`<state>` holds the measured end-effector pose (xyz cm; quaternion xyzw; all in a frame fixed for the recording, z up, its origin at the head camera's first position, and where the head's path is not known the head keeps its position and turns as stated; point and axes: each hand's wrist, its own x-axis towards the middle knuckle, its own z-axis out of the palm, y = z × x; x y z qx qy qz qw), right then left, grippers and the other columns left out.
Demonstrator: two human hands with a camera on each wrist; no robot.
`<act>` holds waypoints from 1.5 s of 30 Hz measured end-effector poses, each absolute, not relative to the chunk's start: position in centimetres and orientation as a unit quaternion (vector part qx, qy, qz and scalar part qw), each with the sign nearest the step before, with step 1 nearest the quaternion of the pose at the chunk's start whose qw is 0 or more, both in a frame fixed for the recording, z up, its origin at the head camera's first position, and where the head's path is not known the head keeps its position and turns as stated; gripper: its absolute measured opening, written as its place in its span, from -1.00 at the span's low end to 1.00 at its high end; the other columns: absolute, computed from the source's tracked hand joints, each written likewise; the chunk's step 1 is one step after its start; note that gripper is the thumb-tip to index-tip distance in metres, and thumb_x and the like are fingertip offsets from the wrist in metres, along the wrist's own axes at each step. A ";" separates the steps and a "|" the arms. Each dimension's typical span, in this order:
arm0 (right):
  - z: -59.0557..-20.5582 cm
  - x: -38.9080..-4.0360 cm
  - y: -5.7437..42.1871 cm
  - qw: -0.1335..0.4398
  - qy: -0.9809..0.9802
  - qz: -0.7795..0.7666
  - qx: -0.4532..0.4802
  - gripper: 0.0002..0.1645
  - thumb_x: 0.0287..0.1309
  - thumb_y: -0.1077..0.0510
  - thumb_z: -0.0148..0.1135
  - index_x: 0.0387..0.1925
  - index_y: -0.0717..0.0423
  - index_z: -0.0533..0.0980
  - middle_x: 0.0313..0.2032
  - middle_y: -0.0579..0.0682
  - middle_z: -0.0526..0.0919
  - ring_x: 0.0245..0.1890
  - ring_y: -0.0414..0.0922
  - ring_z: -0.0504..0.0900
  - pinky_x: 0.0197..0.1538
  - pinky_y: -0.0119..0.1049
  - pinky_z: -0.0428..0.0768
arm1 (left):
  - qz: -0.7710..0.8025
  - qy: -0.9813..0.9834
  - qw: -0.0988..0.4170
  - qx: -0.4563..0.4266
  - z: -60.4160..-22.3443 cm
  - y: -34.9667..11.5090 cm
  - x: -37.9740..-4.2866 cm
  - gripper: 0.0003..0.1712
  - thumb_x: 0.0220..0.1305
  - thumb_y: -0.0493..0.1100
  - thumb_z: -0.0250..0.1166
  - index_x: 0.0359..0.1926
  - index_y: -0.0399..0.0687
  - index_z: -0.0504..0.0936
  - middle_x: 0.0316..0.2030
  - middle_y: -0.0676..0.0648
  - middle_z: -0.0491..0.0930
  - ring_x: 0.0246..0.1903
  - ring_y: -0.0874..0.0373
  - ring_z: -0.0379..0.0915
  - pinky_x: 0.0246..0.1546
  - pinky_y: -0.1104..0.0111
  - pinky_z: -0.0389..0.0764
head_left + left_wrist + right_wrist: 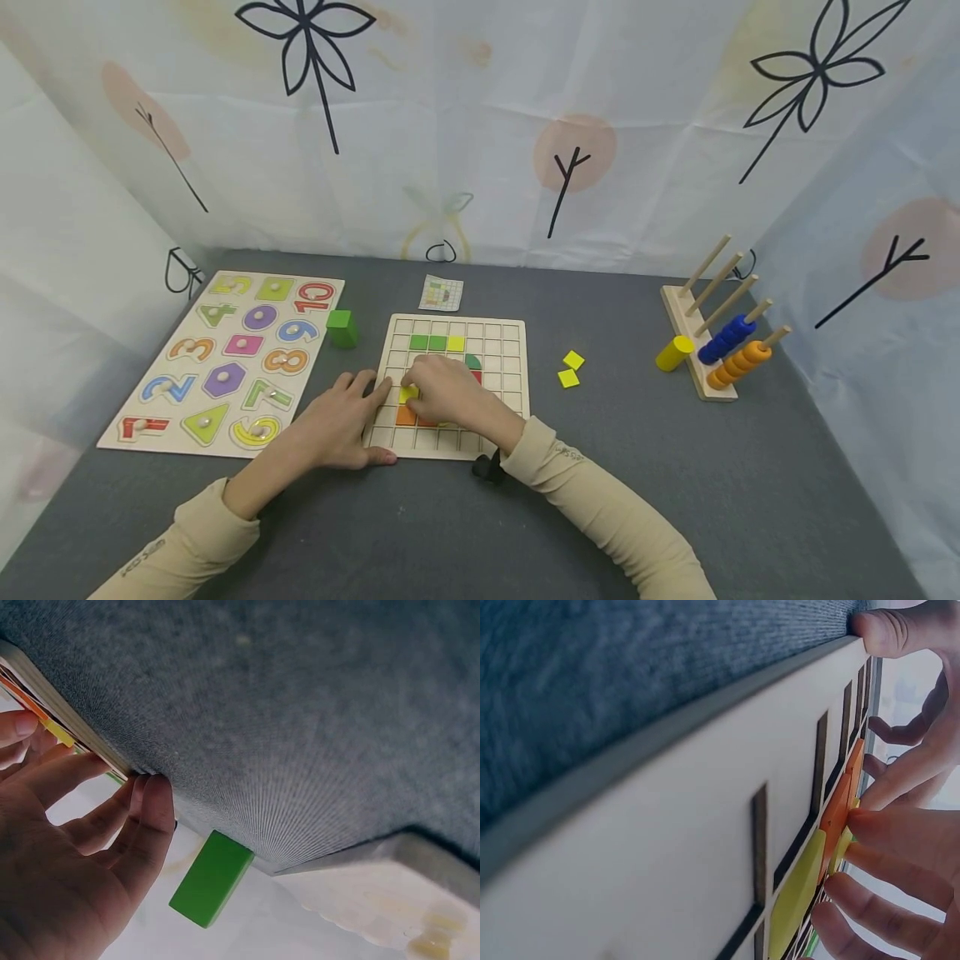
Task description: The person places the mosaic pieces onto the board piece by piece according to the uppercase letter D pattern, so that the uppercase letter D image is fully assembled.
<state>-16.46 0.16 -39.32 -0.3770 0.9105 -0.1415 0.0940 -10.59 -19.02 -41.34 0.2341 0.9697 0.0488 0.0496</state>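
A pale wooden grid board (504,329) lies in the middle of the table. My left hand (341,425) rests along its left edge, fingers spread, thumb by the front left corner. Over the board, my right hand (450,392) pinches a yellow square tile (407,394) between thumb and forefinger, at a cell on the left side. Just in front of that tile sits an orange tile (406,415). Farther back are green tiles (428,342) beside a yellow one (455,342). A rounded green tile (472,361) and a red tile (476,377) are partly hidden by the right hand.
Two loose yellow tiles (570,368) lie right of the board. Behind it is a small pattern card (441,293). A number-and-shape puzzle board (300,287) lies left, beside a green block (342,329). At right stand a peg stand (699,367) with beads and a yellow cylinder (674,353).
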 end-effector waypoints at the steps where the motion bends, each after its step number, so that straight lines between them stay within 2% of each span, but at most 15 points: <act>1: -39.3 -16.5 0.2 0.095 0.911 -0.142 -0.377 -0.75 0.24 0.17 0.36 -0.06 0.06 0.76 -0.20 -0.01 0.77 -0.43 -0.24 0.41 -0.47 -0.46 0.37 | 0.048 0.970 0.049 0.234 -41.3 -19.0 -10.6 0.19 -0.07 0.41 0.51 0.40 -0.29 0.43 0.24 -0.38 0.47 0.11 -0.27 0.45 0.02 -0.06 0.64; 7: -39.4 -16.6 0.1 0.093 0.912 -0.140 -0.373 -0.74 0.23 0.18 0.36 -0.05 0.05 0.76 -0.12 -0.01 0.79 -0.40 -0.25 0.46 -0.44 -0.46 0.46 | 0.047 0.970 0.046 0.236 -41.3 -19.0 -10.6 0.19 -0.07 0.42 0.51 0.40 -0.29 0.44 0.24 -0.38 0.47 0.11 -0.27 0.45 0.02 -0.05 0.64; 10: -39.5 -16.6 0.1 0.093 0.912 -0.140 -0.374 -0.74 0.23 0.18 0.36 -0.06 0.05 0.77 -0.11 -0.01 0.79 -0.35 -0.23 0.56 -0.42 -0.46 0.51 | 0.047 0.970 0.046 0.236 -41.3 -19.0 -10.6 0.19 -0.07 0.42 0.51 0.40 -0.29 0.44 0.24 -0.38 0.47 0.10 -0.26 0.45 0.03 -0.05 0.64; 14: -39.4 -16.6 0.1 0.098 0.912 -0.138 -0.374 -0.76 0.23 0.20 0.36 -0.08 0.06 0.78 -0.07 0.00 0.79 -0.15 -0.15 0.71 -0.33 -0.43 0.63 | 0.048 0.969 0.049 0.235 -41.3 -19.0 -10.5 0.19 -0.07 0.42 0.51 0.40 -0.29 0.43 0.24 -0.38 0.47 0.10 -0.26 0.45 0.03 -0.05 0.64; 19: -39.4 -16.5 0.1 0.105 0.912 -0.133 -0.374 -0.78 0.23 0.22 0.36 -0.11 0.07 0.79 -0.03 0.01 0.79 0.02 -0.08 0.73 -0.26 -0.39 0.69 | 0.049 0.970 0.050 0.234 -41.3 -18.9 -10.5 0.19 -0.07 0.42 0.51 0.40 -0.29 0.44 0.25 -0.38 0.46 0.10 -0.26 0.45 0.03 -0.05 0.64; 23: -39.6 -16.5 0.1 0.103 0.911 -0.133 -0.376 -0.81 0.24 0.20 0.38 -0.13 0.05 0.79 -0.03 -0.01 0.79 0.00 -0.10 0.74 -0.29 -0.44 0.66 | 0.048 0.970 0.048 0.234 -41.3 -18.9 -10.5 0.18 -0.07 0.42 0.51 0.40 -0.29 0.44 0.25 -0.38 0.46 0.11 -0.27 0.46 0.04 -0.05 0.64; 25: -39.7 -16.6 0.1 0.105 0.912 -0.134 -0.374 -0.82 0.25 0.18 0.39 -0.14 0.04 0.79 -0.09 -0.02 0.79 -0.08 -0.14 0.72 -0.34 -0.49 0.59 | 0.048 0.970 0.049 0.233 -41.3 -18.9 -10.5 0.18 -0.07 0.42 0.51 0.40 -0.29 0.44 0.25 -0.38 0.46 0.12 -0.27 0.45 0.04 -0.06 0.64; 28: -39.6 -16.6 0.2 0.114 0.912 -0.137 -0.368 -0.82 0.27 0.17 0.39 -0.12 0.03 0.78 -0.17 -0.04 0.76 -0.24 -0.21 0.60 -0.42 -0.50 0.40 | 0.049 0.970 0.049 0.233 -41.3 -19.0 -10.5 0.18 -0.07 0.42 0.51 0.40 -0.29 0.44 0.26 -0.38 0.46 0.12 -0.28 0.45 0.04 -0.06 0.64; 31: -39.6 -16.5 0.2 0.122 0.913 -0.137 -0.365 -0.79 0.29 0.18 0.36 -0.07 0.03 0.77 -0.20 -0.05 0.74 -0.31 -0.22 0.47 -0.45 -0.48 0.31 | 0.050 0.970 0.049 0.234 -41.3 -19.0 -10.5 0.18 -0.07 0.42 0.51 0.39 -0.29 0.44 0.25 -0.38 0.46 0.12 -0.27 0.45 0.04 -0.06 0.64; 35: -39.6 -16.5 0.2 0.124 0.913 -0.139 -0.363 -0.75 0.29 0.19 0.36 -0.01 0.03 0.75 -0.11 -0.04 0.76 -0.26 -0.23 0.53 -0.45 -0.50 0.35 | 0.050 0.970 0.047 0.234 -41.3 -19.0 -10.5 0.18 -0.07 0.42 0.51 0.39 -0.29 0.44 0.25 -0.37 0.46 0.12 -0.27 0.45 0.04 -0.06 0.64; 40: -39.5 -16.5 0.2 0.121 0.913 -0.144 -0.363 -0.76 0.27 0.19 0.37 -0.05 0.05 0.76 -0.12 -0.02 0.76 -0.23 -0.19 0.59 -0.42 -0.49 0.39 | 0.051 0.970 0.048 0.233 -41.3 -19.0 -10.5 0.19 -0.07 0.42 0.51 0.40 -0.29 0.44 0.26 -0.37 0.46 0.12 -0.27 0.45 0.04 -0.06 0.64; 45: -39.6 -16.5 0.5 0.115 0.916 -0.158 -0.351 -0.70 0.28 0.18 0.34 0.03 0.06 0.73 -0.05 -0.01 0.76 -0.20 -0.16 0.63 -0.41 -0.48 0.43 | 0.052 0.970 0.050 0.232 -41.4 -19.0 -10.5 0.19 -0.07 0.42 0.51 0.40 -0.29 0.44 0.26 -0.38 0.46 0.11 -0.27 0.45 0.02 -0.06 0.65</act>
